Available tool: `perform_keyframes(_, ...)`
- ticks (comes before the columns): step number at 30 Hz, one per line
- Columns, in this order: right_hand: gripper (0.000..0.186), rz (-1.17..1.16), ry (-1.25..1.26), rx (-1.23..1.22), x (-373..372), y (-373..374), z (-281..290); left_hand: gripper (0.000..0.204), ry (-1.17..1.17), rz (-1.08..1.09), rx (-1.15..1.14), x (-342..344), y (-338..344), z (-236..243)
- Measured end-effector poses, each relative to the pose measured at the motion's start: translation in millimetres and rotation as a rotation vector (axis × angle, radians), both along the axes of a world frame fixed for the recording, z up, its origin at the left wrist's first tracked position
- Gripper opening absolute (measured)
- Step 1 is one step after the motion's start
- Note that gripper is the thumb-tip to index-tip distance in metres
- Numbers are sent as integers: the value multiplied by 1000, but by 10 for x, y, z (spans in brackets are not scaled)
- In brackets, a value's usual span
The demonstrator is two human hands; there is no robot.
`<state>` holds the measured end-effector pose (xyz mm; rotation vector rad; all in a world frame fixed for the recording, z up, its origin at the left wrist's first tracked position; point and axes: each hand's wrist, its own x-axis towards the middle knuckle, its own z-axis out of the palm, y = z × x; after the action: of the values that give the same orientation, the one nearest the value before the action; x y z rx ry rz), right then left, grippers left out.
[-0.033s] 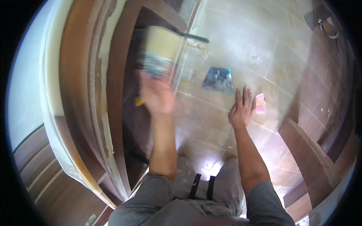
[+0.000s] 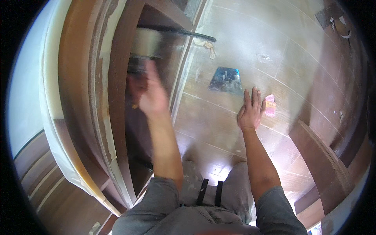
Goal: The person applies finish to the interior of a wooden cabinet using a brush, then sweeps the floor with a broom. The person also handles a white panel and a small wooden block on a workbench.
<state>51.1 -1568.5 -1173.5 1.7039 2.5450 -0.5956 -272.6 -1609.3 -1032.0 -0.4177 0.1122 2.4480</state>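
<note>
My left hand (image 2: 150, 94), smeared by motion, is closed round a wide brush (image 2: 145, 45). The brush has pale bristles and a dark band, and it is inside the dark recess of a low brown wooden cabinet frame (image 2: 117, 90). Blur hides the finger detail and whether the bristles touch the wood. On the right, my right hand (image 2: 251, 111) lies flat against the tiled floor (image 2: 219, 117) with its fingers stretched out and nothing in them. A crumpled pink and yellow scrap (image 2: 270, 105) sits just right of its fingers.
A dusty dark-blue trapezoid plate (image 2: 226, 80) lies on the floor between my hands, farther off. A black strip (image 2: 196, 36) juts out of the recess over a pale rag-like scrap (image 2: 205, 47). Brown wooden panels (image 2: 319, 156) stand at the right.
My left hand and the brush have moved left, deeper into the cabinet recess. The right hand stays in place on the floor.
</note>
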Motion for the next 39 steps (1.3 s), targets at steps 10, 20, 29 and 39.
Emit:
perform_keyframes(10, 67, 4, 0, -11, 1, -8, -5, 46, 456, 53, -756, 474, 590, -413)
perform_keyframes(20, 68, -19, 43, 24, -25, -10, -16, 23, 473, 43, -672, 470, 818, -64)
perform_keyframes(29, 68, 9, -36, -4, 10, -1, -52, 37, 566, 191, -1393, -1530, -37, -549)
perform_keyframes(39, 66, -14, 5, 1, -9, -13, -28, 29, 487, 1, -1012, -172, 816, -302)
